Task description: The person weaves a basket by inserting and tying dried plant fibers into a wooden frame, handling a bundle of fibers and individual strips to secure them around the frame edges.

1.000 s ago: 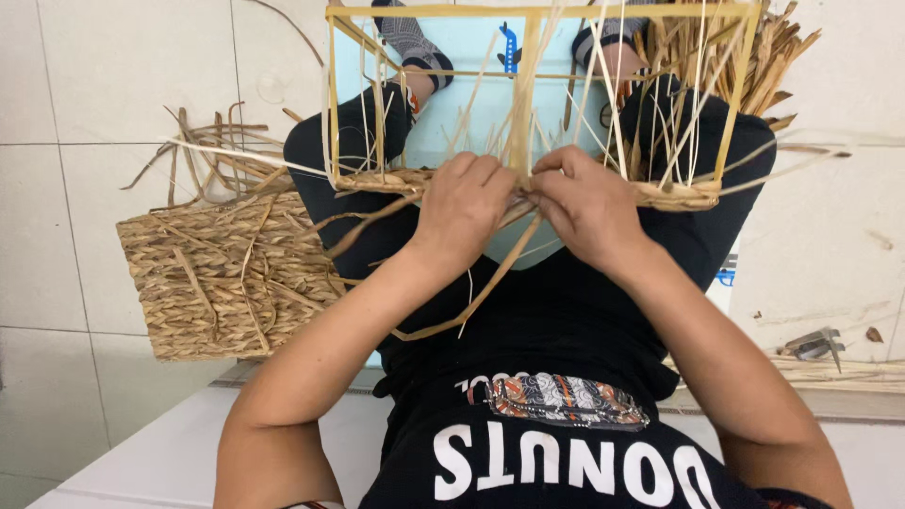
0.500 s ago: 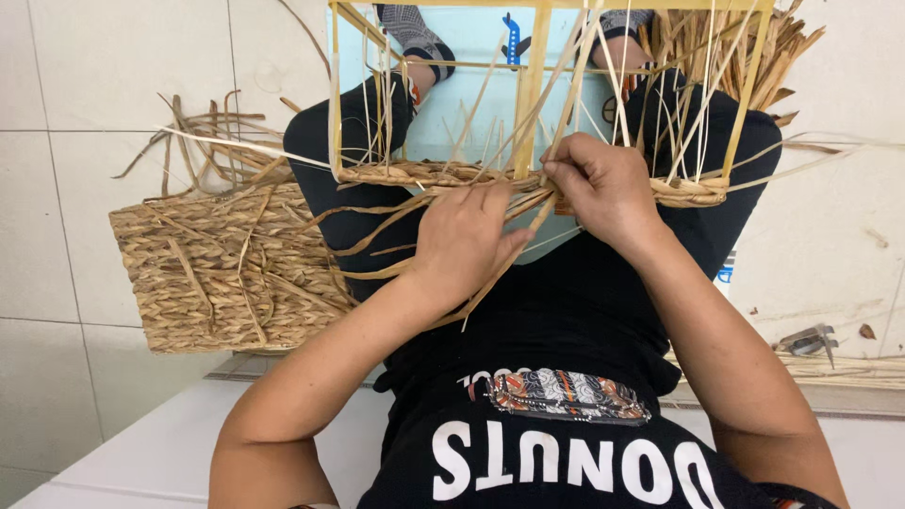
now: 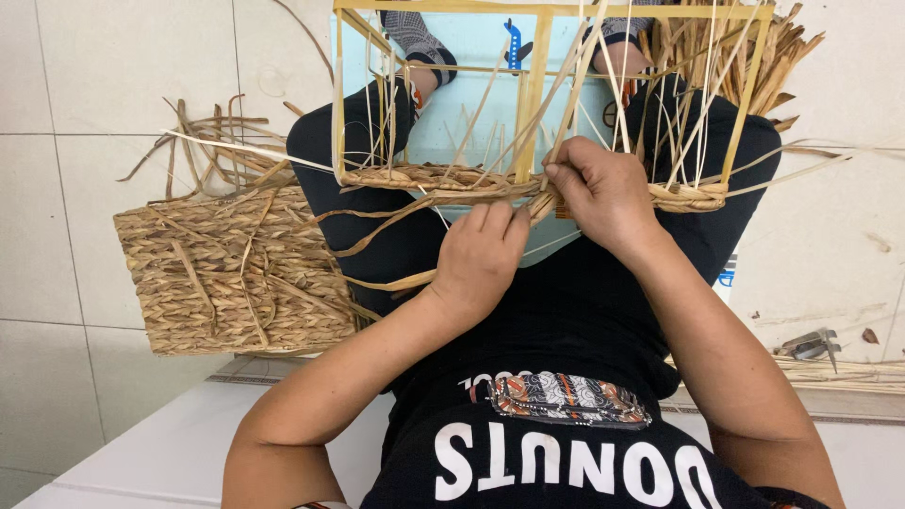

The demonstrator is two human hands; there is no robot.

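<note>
The half-woven basket rested across the person's lap, its woven band running between the knees inside a wooden frame, and the right hand pinched a flat straw strand at the band while the left hand lay just below with fingers curled loosely against the strands — whether it gripped one I could not tell. The straw looked light, dry and springy, likely to crease or split if bent sharply, so hold seemed best close to the weave. Upright strands crowded the frame — open room lay toward the body, with a finished basket on the floor at the left.
</note>
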